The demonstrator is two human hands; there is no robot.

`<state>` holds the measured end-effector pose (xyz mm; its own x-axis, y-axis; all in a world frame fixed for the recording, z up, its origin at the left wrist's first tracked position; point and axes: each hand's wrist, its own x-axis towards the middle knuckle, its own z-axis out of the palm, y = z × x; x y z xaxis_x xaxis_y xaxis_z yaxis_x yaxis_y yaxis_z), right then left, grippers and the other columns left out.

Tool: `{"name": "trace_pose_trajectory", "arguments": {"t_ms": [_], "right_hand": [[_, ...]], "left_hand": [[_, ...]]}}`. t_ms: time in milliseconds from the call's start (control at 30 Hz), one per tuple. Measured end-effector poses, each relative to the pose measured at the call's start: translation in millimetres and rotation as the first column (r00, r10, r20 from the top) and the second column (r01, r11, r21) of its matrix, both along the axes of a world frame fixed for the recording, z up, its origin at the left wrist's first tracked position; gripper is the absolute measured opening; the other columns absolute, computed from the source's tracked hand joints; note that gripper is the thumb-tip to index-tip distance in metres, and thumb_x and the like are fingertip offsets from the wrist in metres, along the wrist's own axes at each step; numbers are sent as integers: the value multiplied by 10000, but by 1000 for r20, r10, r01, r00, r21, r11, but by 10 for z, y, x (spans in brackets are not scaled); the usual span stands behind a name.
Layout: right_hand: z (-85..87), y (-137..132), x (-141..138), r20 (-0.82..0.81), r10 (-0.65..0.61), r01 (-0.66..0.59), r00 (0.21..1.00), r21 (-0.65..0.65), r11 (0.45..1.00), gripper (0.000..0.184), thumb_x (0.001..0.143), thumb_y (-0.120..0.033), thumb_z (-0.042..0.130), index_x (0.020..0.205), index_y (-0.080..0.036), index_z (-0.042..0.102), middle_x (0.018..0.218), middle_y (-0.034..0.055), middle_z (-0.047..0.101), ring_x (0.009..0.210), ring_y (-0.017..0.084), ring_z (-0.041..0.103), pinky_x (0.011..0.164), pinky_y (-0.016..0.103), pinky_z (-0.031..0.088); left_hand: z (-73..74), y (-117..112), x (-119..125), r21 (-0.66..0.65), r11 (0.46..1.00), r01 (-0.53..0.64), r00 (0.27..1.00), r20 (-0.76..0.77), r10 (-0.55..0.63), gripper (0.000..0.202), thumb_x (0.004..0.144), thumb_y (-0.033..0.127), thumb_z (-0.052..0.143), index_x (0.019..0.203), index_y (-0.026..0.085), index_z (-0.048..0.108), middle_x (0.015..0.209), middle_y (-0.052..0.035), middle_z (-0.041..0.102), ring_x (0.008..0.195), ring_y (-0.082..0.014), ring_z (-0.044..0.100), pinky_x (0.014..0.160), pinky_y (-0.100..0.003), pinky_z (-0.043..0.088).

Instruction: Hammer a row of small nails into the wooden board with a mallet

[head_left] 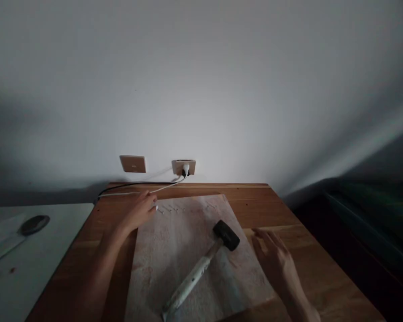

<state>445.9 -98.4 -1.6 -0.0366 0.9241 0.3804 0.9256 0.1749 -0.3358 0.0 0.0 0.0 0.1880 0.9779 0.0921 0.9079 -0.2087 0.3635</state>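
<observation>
Board (154,268) on desk (322,268); mallet (201,267) on board, nails (170,210) nr far edge; L hand (143,210) at far-L corner, R hand (275,250) to R; wall socket (191,165) behind.

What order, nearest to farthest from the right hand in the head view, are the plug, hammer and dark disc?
1. Hammer: on the board, left of the right hand.
2. Plug: at the wall, ahead and to the left.
3. Dark disc: far left, on the white table.
</observation>
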Motion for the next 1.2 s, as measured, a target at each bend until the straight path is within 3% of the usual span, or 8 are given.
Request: {"name": "trace_pose_trajectory", "arguments": {"t_ms": [133,233,333,533,833,1033,1200], "right_hand": [[387,746,-573,-8,96,-96,995,-136,986,315,1024,-318,427,1140,-190,691,1062,127,761,879,232,726,780,328,532],[440,1131,-817,17,199,-191,980,-211,958,243,997,-257,502,1104,-197,712,1043,100,779,901,219,736,782,298,519],[395,1325,-933,40,292,-268,955,-299,916,204,971,-193,539,1022,-195,736,985,78,799,890,202,745,787,275,514],[310,1416,-1074,86,368,-312,926,-377,872,200,980,-192,569,998,-169,766,1041,96,805,962,204,742,845,267,501],[311,1379,-1164,188,346,-253,919,-390,885,152,948,-191,648,902,-155,788,991,123,816,923,225,755,769,255,482],[305,1377,-1164,248,329,-204,911,-422,883,177,955,-235,649,907,-146,794,989,143,815,928,255,754,791,292,498],[302,1373,-1169,257,337,-211,906,-416,885,186,938,-184,612,932,-147,795,1001,144,815,960,262,755,813,300,501]], "left_hand": [[139,-82,243,-58,994,98,995,-10,-98,152,851,120,591,957,208,654,1080,-80,683,1011,-250,668,916,-344,496],[189,-124,318,-74,991,109,991,-73,-114,196,832,66,576,941,205,660,1073,-84,685,981,-247,672,879,-334,488],[186,-134,331,-79,989,123,985,-111,-131,229,814,19,540,893,199,659,1017,-85,696,935,-250,676,838,-335,484],[130,-115,385,-72,990,121,985,-113,-128,231,830,26,531,880,206,667,1002,-83,706,909,-243,677,803,-319,479],[80,-84,415,-32,987,155,985,-76,-157,275,793,3,553,900,226,674,987,-45,713,905,-215,679,799,-288,472],[60,-60,365,-5,986,170,982,-84,-169,260,796,13,577,894,226,689,932,-38,723,879,-217,680,788,-285,469],[97,-60,381,-12,983,183,974,-131,-183,212,815,38,587,831,214,705,894,-41,723,834,-205,674,746,-276,452]]}}
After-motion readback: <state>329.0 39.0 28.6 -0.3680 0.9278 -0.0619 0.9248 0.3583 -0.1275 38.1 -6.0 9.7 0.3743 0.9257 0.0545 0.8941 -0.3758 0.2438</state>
